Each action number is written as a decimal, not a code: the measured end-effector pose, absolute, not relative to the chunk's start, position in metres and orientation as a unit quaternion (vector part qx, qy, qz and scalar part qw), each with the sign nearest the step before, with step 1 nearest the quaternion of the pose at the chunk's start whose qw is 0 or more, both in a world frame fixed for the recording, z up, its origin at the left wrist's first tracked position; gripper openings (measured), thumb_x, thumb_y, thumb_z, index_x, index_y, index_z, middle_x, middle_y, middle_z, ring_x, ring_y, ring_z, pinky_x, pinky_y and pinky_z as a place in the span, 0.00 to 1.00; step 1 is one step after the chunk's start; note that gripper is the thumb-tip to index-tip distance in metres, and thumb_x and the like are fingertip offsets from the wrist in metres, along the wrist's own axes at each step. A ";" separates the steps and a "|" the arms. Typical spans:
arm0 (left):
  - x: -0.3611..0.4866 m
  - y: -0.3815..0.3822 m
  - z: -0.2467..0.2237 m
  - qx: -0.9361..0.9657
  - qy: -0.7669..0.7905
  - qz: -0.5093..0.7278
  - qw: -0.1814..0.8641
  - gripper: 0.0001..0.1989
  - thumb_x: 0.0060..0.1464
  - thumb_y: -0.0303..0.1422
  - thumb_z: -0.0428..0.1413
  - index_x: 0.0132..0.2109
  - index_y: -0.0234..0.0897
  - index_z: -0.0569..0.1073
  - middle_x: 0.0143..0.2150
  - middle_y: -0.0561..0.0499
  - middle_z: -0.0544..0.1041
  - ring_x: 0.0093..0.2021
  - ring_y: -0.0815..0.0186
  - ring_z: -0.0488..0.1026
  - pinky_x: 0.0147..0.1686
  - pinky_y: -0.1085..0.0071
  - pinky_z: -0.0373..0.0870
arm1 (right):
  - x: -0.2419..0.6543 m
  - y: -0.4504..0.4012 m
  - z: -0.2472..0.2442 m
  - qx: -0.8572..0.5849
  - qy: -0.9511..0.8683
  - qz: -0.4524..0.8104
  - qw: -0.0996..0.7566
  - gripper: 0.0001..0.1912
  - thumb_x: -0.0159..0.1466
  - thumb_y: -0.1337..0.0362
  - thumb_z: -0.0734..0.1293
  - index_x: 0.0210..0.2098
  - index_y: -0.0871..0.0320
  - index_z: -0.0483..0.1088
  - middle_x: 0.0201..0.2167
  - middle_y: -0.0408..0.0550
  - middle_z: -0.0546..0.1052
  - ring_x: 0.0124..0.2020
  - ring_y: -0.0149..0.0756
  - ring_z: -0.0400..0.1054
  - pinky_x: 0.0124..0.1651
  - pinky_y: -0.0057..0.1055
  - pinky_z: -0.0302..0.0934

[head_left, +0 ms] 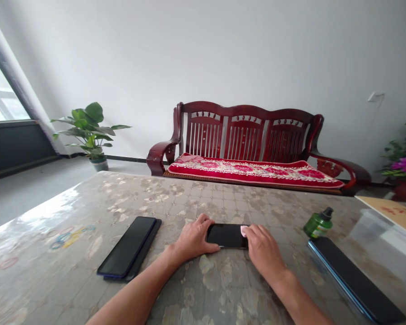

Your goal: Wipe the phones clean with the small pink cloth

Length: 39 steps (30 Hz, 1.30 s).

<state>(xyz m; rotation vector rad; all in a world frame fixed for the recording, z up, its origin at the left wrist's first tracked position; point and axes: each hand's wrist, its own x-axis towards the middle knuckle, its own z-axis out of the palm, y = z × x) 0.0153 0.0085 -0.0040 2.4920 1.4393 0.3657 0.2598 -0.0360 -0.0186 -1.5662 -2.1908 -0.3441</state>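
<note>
A smartphone (pixel 225 235) with a dark screen lies flat on the table, sideways in front of me. My left hand (pixel 196 236) grips its left end, with thumb and fingers at the two long edges. At the right end of the screen, my right hand (pixel 261 243) pinches a small pale pink cloth or tissue (pixel 244 230) and presses it on the glass. Most of that piece is hidden under my fingers. Left of my left arm, another phone (pixel 130 247) rests on top of a second dark phone or case.
At the right are a green spray bottle (pixel 318 224), dark phones (pixel 355 280) and a clear plastic box (pixel 380 232) with a tan sheet (pixel 390 211) over it. Coloured rubber bands (pixel 69 237) lie at the left on the patterned table cover (pixel 189 198). A wooden bench (pixel 243 131) stands beyond.
</note>
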 end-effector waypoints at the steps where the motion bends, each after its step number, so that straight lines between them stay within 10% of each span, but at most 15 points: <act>1: 0.015 0.008 -0.004 0.852 0.494 0.124 0.121 0.32 0.45 0.48 0.65 0.55 0.43 0.70 0.54 0.49 0.70 0.45 0.56 0.76 0.45 0.66 0.73 | 0.258 -0.039 -0.019 -0.564 -0.789 -0.128 0.207 0.14 0.64 0.78 0.60 0.37 0.55 0.71 0.32 0.47 0.74 0.37 0.40 0.66 0.41 0.35 0.57; 39: 0.016 0.011 -0.011 0.853 0.487 0.144 0.120 0.30 0.46 0.46 0.64 0.55 0.42 0.69 0.53 0.49 0.71 0.44 0.57 0.76 0.42 0.68 0.72 | 0.215 -0.056 -0.018 -0.486 -0.840 -0.091 0.223 0.14 0.65 0.78 0.61 0.44 0.56 0.70 0.39 0.46 0.75 0.39 0.39 0.65 0.44 0.34 0.57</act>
